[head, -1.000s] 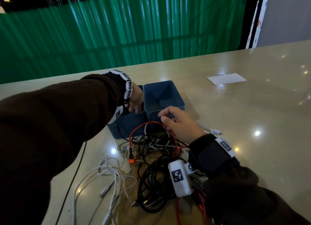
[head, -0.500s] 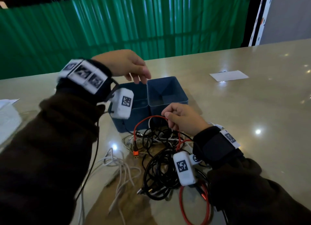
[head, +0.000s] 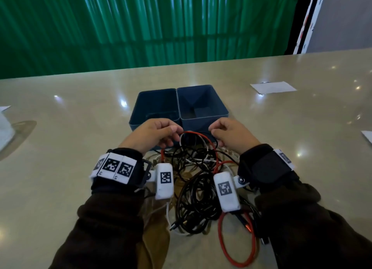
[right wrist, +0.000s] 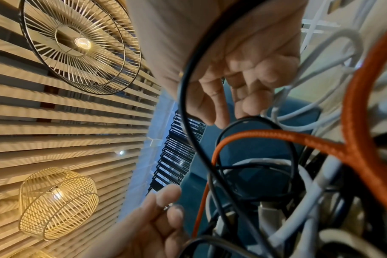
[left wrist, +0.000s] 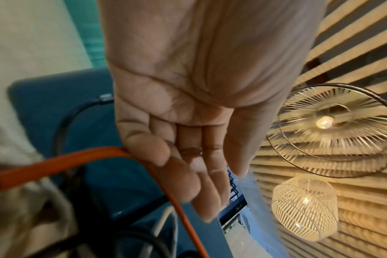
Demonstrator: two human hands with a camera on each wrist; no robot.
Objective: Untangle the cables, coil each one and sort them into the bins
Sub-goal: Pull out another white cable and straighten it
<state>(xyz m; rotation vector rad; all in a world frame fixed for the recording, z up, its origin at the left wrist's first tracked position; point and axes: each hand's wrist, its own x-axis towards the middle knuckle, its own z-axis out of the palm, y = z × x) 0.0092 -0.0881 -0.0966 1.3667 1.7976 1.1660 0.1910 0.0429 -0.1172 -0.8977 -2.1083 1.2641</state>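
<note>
Cables (head: 196, 180) lie in a tangled heap of black, white and red near the tabletop's (head: 80, 112) front edge, just in front of two blue bins (head: 179, 108) standing side by side. The left hand (head: 155, 134) has its fingers curled at the top of the heap, with the red cable (head: 193, 133) running against them, though whether it truly pinches the cable is unclear. The right hand (head: 231, 136) hovers at the heap's other side with fingers loosely bent, fingertips close to a black loop (right wrist: 254, 120), and I cannot tell if it grips anything.
</note>
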